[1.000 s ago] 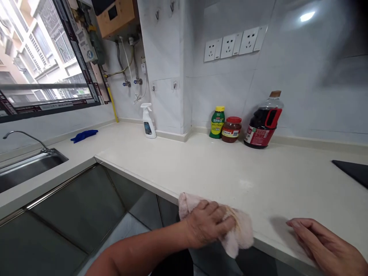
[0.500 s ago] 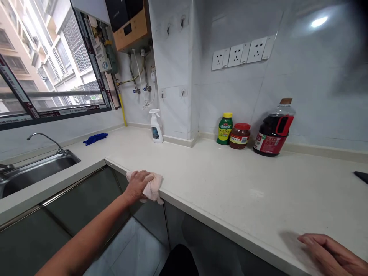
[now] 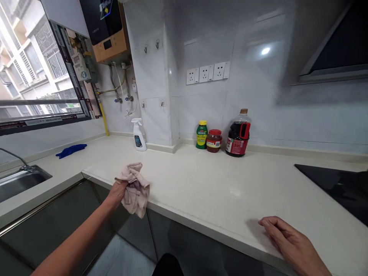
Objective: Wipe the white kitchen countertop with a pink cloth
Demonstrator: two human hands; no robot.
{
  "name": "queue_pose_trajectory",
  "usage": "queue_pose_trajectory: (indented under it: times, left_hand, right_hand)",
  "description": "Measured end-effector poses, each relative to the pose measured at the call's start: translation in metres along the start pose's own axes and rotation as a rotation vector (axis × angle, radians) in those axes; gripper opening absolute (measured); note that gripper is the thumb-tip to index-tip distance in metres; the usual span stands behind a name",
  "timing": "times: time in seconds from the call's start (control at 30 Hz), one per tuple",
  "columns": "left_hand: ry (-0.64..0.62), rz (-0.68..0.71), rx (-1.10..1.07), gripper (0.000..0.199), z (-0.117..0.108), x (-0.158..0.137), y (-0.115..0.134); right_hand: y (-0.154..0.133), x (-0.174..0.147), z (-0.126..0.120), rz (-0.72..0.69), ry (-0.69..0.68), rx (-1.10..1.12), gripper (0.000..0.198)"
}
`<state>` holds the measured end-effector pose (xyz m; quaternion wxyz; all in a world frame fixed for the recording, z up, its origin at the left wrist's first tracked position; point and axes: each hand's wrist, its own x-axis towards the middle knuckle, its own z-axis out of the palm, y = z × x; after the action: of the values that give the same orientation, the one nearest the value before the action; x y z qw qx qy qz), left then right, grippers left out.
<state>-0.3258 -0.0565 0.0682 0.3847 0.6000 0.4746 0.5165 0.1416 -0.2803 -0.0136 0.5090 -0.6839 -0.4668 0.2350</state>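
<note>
My left hand (image 3: 117, 193) is closed on a pale pink cleaning cloth (image 3: 136, 193), which is crumpled and hangs over the front edge of the white countertop (image 3: 195, 184). Part of the hand is hidden behind the cloth. At the lower right, my right hand (image 3: 290, 239) hovers over or rests lightly at the counter's front edge. Its fingers are loosely curved, with nothing in them. A white spray bottle (image 3: 138, 136) stands upright beyond the cloth, near the wall corner.
A green bottle with a yellow cap (image 3: 201, 135), a red-lidded jar (image 3: 214, 141) and a large dark sauce bottle (image 3: 238, 136) stand along the wall. Blue gloves (image 3: 71, 150) lie near the sink (image 3: 25, 180). A black cooktop (image 3: 333, 184) is at right.
My left hand has lifted and turned the cloth, which now hangs loosely instead of being pressed onto the counter edge. The view has swung right, bringing in the cooktop and range hood.
</note>
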Motion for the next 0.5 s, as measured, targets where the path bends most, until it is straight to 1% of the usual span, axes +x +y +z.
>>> queue_pose_trajectory:
  times: [0.03,0.1,0.17,0.2,0.23,0.3,0.33,0.37,0.4,0.43,0.5]
  left_hand:
    - [-0.059,0.017,0.017,0.073,0.015,0.001,0.003]
    - [-0.202,0.067,0.101,0.078,0.054,-0.001,0.008]
    - [-0.348,0.112,0.185,0.076,0.099,-0.009,0.012]
    - [-0.421,0.136,0.226,0.072,0.122,-0.015,0.014]
    - [-0.489,0.172,0.271,0.070,0.143,-0.023,0.018]
    - [-0.630,0.304,0.420,0.076,0.178,-0.040,0.027]
    - [-0.684,0.390,0.514,0.080,0.190,-0.048,0.032]
    - [-0.719,0.479,0.611,0.080,0.198,-0.056,0.036]
    - [-0.731,0.562,0.702,0.074,0.202,-0.062,0.039]
    - [-0.721,0.627,0.775,0.067,0.203,-0.066,0.042]
    - [-0.690,0.684,0.868,0.057,0.199,-0.070,0.042]
  right_hand:
    - [-0.001,-0.001,0.000,0.005,0.003,0.008,0.034]
    - [-0.001,-0.001,0.001,0.021,0.006,0.022,0.034]
    - [-0.002,-0.001,0.001,0.034,0.009,0.044,0.035]
    - [-0.003,-0.001,0.001,0.034,0.014,0.055,0.036]
    - [-0.004,-0.001,0.002,0.028,0.017,0.063,0.036]
    - [-0.007,-0.002,0.003,-0.002,0.009,0.064,0.036]
    - [-0.008,-0.002,0.004,-0.025,0.005,0.060,0.036]
    - [-0.010,-0.002,0.004,-0.049,0.005,0.055,0.036]
    - [-0.010,-0.002,0.005,-0.069,0.005,0.048,0.036]
    - [-0.010,-0.002,0.005,-0.083,0.009,0.041,0.037]
    - [-0.008,-0.001,0.004,-0.097,0.019,0.031,0.040]
